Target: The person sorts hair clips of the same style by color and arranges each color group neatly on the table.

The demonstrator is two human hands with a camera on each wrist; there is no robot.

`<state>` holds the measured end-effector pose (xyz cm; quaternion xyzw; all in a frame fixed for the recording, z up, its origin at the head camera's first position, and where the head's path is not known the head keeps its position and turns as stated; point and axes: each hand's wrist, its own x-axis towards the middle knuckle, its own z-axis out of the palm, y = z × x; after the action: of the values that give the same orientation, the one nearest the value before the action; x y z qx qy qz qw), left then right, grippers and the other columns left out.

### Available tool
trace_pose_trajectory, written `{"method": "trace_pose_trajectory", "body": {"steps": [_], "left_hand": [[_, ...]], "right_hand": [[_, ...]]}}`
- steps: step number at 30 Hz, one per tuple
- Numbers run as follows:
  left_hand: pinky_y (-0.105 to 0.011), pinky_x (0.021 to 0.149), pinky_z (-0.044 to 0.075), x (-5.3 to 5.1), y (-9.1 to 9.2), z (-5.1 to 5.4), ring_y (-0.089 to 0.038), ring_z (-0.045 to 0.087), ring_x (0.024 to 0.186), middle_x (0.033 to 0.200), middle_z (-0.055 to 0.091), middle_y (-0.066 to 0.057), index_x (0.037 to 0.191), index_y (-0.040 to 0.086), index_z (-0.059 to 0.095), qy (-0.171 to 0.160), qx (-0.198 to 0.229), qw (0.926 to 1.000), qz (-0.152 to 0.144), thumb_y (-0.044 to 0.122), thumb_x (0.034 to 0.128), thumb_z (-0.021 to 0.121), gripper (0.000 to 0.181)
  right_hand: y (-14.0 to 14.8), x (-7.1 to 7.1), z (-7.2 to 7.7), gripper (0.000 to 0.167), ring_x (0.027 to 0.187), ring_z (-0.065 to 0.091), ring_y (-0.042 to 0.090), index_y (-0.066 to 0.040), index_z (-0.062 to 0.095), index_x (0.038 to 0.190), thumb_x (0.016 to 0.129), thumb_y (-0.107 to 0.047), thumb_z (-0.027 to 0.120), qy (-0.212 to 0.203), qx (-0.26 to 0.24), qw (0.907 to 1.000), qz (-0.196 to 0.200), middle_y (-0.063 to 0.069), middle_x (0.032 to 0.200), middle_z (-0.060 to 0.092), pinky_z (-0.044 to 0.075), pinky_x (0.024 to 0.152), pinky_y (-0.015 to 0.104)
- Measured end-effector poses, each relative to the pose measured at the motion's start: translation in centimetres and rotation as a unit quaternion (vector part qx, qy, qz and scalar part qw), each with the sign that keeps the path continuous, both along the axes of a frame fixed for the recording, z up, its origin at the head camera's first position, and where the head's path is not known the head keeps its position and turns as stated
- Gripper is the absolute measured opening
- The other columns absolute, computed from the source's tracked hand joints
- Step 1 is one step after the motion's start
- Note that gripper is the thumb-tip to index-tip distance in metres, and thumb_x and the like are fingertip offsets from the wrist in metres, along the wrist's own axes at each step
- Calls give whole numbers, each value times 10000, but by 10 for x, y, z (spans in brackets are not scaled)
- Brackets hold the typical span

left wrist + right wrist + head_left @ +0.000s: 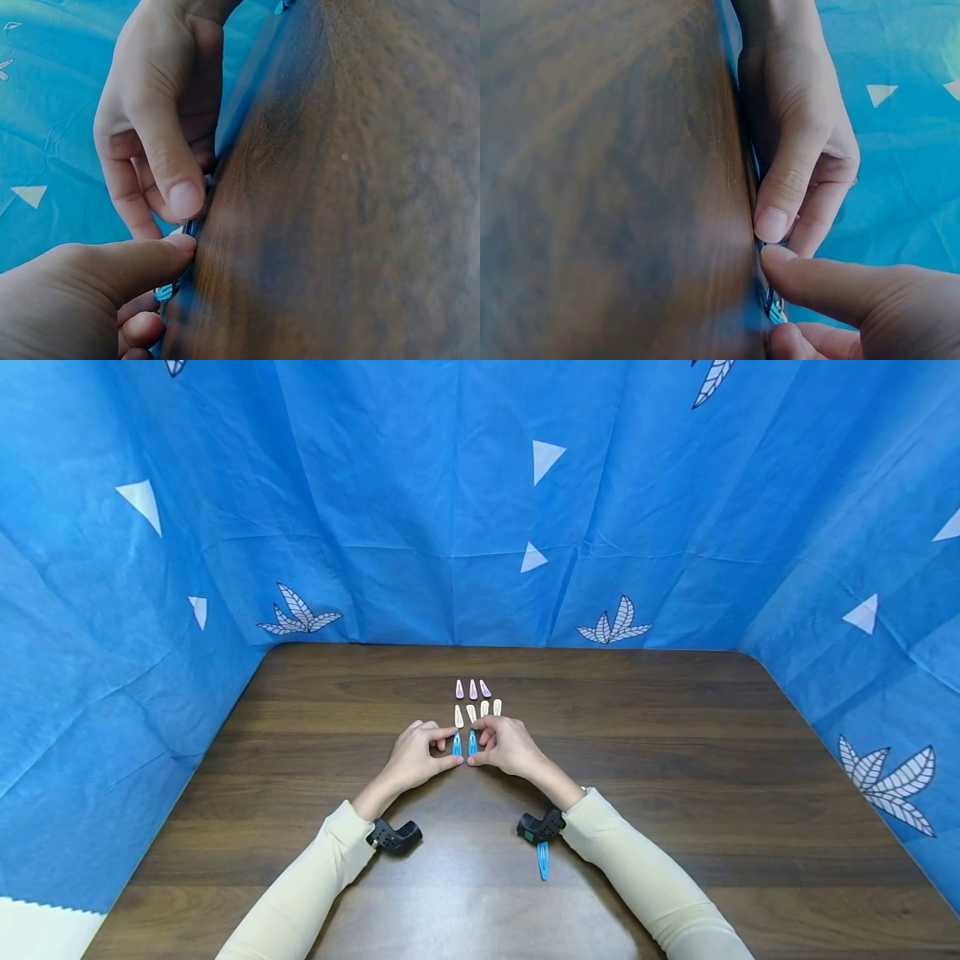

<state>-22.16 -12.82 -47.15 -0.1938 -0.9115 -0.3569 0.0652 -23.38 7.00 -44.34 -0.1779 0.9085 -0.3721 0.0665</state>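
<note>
Two blue snap hair clips lie side by side on the table. My left hand (412, 755) pinches the left blue clip (457, 746) between thumb and index finger, one at each end. The right blue clip (472, 742) is held the same way by my right hand (515, 748). Just beyond the fingers is a row of several cream hair clips (458, 717), partly covered by the right hand. In the wrist views the thumbs sit close together, and only a sliver of blue clip (776, 309) shows.
Farther back, three pink hair clips (473, 689) form another row. Another blue hair clip (543, 862) lies below the right wrist, its top hidden by the black wrist camera (540, 826). A blue patterned cloth (450, 510) hangs around the brown wooden table (675, 760).
</note>
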Motion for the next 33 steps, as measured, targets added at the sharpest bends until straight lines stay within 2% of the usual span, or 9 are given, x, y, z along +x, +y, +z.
{"method": "trace_pose_trajectory", "body": {"steps": [7,11,17,23,33], "left_hand": [[-275,690,360,0,1,-1,-106,427,741,733,536,65,1139,78,733,105,26,9999,26,250,713,863,478],[-300,728,375,0,1,-2,-120,453,776,764,557,55,1139,80,732,144,93,9998,30,240,709,863,477],[-331,786,401,0,0,-3,-145,505,835,809,596,42,1146,73,726,94,229,9996,93,216,709,864,480],[-346,808,413,1,0,-3,-161,528,858,839,613,29,1151,69,724,90,248,9996,110,210,709,865,485],[-360,828,401,2,1,-2,-174,525,880,857,613,14,1165,63,717,16,196,9998,83,213,720,855,490]], "right_hand": [[9,9,13,452,696,648,75,-19,677,1117,721,-137,860,-12,-122,9998,174,52,869,676,519,653,230],[19,23,23,408,730,649,81,-20,684,1103,745,-133,844,64,-241,9990,360,74,909,680,524,699,256],[39,49,30,426,791,655,144,-2,674,1121,755,-146,838,429,-325,9960,717,118,971,678,537,691,259],[58,76,30,414,811,635,129,-21,679,1124,760,-145,833,771,-447,9930,776,106,972,668,528,683,232],[86,112,16,405,786,607,79,-46,692,1078,719,-134,858,826,-571,9924,710,44,938,673,511,654,220]]}}
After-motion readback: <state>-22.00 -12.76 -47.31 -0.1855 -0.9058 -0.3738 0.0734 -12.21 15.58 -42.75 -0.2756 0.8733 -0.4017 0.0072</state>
